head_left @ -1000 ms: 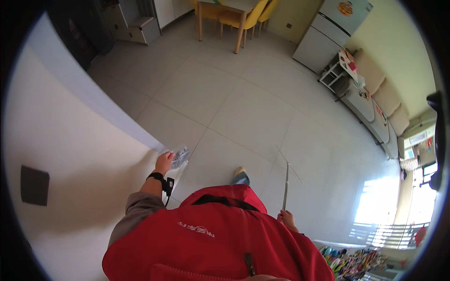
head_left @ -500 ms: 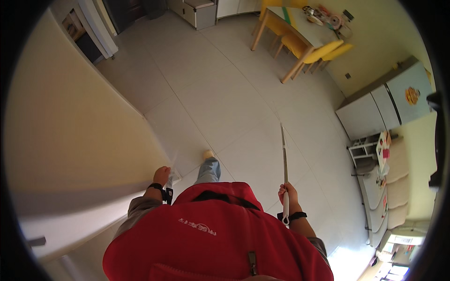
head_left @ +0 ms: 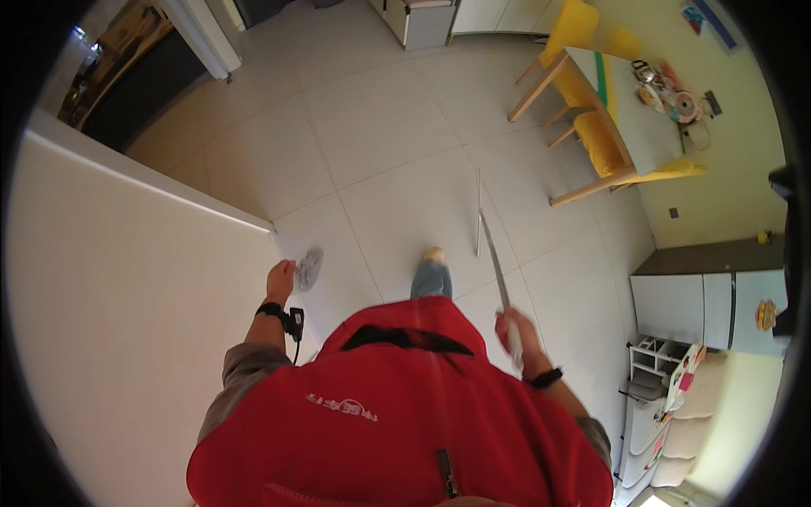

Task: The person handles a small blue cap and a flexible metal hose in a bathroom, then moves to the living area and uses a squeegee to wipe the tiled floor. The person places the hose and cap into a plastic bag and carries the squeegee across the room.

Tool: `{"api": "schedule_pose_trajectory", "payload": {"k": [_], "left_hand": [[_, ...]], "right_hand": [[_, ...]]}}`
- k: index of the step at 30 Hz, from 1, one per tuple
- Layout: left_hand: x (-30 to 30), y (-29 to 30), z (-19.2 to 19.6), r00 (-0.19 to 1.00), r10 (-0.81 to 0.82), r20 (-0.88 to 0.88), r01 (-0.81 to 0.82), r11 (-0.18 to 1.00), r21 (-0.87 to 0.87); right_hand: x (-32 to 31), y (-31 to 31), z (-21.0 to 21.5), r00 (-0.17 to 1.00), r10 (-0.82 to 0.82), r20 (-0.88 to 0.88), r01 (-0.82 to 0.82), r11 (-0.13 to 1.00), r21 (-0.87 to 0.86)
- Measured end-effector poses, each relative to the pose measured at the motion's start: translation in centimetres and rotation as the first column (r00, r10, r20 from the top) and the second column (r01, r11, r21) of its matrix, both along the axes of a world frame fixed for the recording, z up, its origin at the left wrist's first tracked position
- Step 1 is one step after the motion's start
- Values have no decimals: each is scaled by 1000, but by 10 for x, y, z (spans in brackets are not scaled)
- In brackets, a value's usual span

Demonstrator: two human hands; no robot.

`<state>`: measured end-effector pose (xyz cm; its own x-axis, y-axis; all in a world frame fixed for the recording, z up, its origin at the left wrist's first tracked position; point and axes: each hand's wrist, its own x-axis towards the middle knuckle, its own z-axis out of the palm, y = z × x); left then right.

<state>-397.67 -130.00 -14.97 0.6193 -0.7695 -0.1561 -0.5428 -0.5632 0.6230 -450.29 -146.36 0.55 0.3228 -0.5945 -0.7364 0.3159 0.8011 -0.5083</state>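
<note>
My right hand [head_left: 517,331] is closed around the white grip of a long-handled squeegee [head_left: 496,264]. Its slim metal pole slants forward and ends at a thin straight crossbar [head_left: 479,232], seen nearly edge-on over the floor. On the other side, my left hand [head_left: 280,277] is closed on a crumpled, greyish, see-through plastic bag [head_left: 310,268], which hangs out past the fingers beside the white wall. Part of the bag is hidden by the fingers, and the right hand is slightly blurred.
A white wall [head_left: 144,296] runs close along my left, ending at a doorway. Ahead right stand a cluttered table [head_left: 625,93] and yellow chairs [head_left: 600,144]. A fridge [head_left: 676,308] and a beige sofa [head_left: 697,406] line the right side. Pale tiles [head_left: 397,177] cover the floor.
I have stepped forward and the view has turned, so the table and fridge sit farther right. The squeegee now slants left, and the bag swings out ahead of my left hand.
</note>
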Motion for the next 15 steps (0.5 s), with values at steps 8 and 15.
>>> {"api": "schedule_pose_trajectory", "payload": {"k": [8,15], "left_hand": [[54,-82,18,939,335,79,-340,939,61],[102,-88,-55,930,141,339,-247,923,295]], "right_hand": [[135,-317,39,864,-257,434,80,919,386],[298,-472,40,917,186,352,-251,956,149]]}}
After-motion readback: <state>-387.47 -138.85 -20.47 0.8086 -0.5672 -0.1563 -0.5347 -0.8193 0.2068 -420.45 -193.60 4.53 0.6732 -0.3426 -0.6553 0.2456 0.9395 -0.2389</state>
